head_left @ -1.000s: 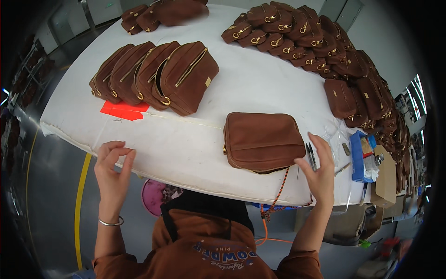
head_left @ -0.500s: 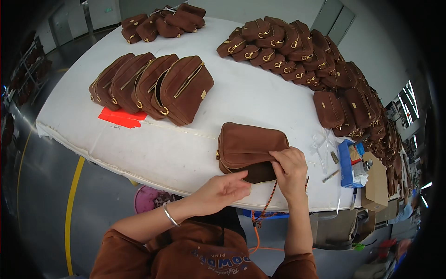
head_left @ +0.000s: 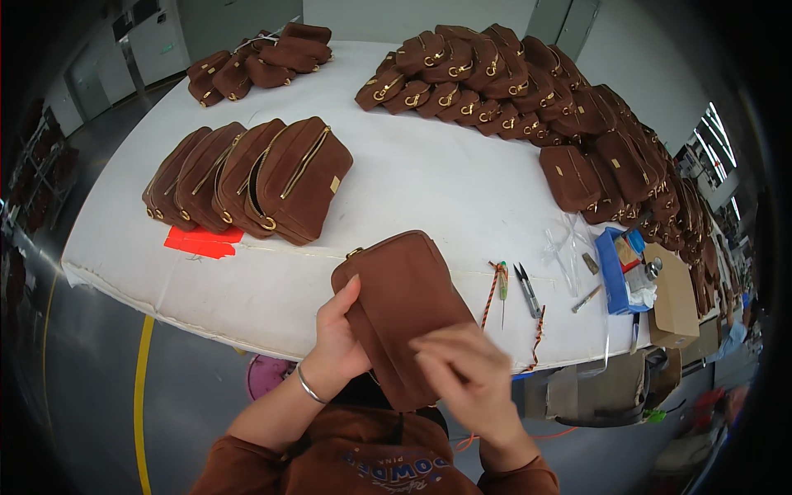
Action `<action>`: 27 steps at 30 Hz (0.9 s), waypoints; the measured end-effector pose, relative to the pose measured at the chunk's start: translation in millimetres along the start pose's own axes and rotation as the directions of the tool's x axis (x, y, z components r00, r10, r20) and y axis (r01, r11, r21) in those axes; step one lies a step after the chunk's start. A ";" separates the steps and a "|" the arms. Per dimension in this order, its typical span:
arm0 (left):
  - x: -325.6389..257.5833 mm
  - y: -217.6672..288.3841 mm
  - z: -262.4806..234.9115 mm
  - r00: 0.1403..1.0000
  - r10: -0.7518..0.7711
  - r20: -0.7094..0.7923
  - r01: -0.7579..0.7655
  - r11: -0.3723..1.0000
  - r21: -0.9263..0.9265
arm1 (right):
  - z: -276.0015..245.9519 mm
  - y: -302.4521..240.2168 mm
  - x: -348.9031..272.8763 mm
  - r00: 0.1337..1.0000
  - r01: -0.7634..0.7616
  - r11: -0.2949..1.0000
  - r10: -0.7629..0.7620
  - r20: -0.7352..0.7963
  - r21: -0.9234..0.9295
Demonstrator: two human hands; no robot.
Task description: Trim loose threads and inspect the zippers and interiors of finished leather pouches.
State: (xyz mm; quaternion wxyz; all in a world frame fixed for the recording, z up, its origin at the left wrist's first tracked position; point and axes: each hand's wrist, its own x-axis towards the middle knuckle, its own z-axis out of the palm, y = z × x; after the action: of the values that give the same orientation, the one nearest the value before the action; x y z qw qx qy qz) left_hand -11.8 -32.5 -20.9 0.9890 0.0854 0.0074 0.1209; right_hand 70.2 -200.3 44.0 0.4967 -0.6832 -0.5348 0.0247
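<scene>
**Brown suede pouch held over the near table edge**

Brown suede pouch point(head_left: 404, 309), rectangular, is lifted clear of the white table point(head_left: 429, 181) and tilted, its upper end over the near edge and its lower end toward the person's chest. The left hand point(head_left: 338, 342) grips the pouch's left side, fingers curled behind and thumb laid up along the front face; a thin metal bangle point(head_left: 307, 385) sits on that wrist. The right hand point(head_left: 466, 375) lies over the lower right part of the pouch, fingers bent and touching the fabric; it is blurred, so I cannot tell whether it pinches anything.

Just right of the pouch, on the table, lie a braided red-and-tan cord point(head_left: 495, 289), a green-handled tool point(head_left: 502, 276) and small snips point(head_left: 528, 289). Further right stand a blue tray point(head_left: 612, 276) and a cardboard box point(head_left: 672, 297). To the left, four larger brown bags point(head_left: 247, 177) stand in a row beside a red tape patch point(head_left: 202, 242). A long pile of brown bags point(head_left: 528, 91) runs along the far and right sides; a smaller group point(head_left: 256, 58) sits at the far left.
</scene>
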 end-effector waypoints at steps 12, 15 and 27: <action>-14.1 -12.7 -4.7 0.980 -0.131 0.153 0.106 0.981 0.163 | -13.1 60.2 27.0 0.968 -0.186 0.711 0.253 0.001 0.678; -11.6 -14.4 4.6 0.984 -0.122 0.126 0.091 0.970 0.226 | -7.7 62.6 23.3 0.987 -0.118 0.603 0.160 0.025 0.789; 2.4 -18.9 3.5 0.988 -0.132 0.083 0.100 0.946 0.308 | 7.9 73.6 15.2 0.954 -0.197 0.572 0.299 0.022 0.797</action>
State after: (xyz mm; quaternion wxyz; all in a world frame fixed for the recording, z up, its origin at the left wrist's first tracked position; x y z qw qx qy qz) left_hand -4.8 -50.5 -20.6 0.9686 0.2414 -0.0202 0.0552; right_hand 124.2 -178.9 -4.3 0.7681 -0.4617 -0.3376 0.2880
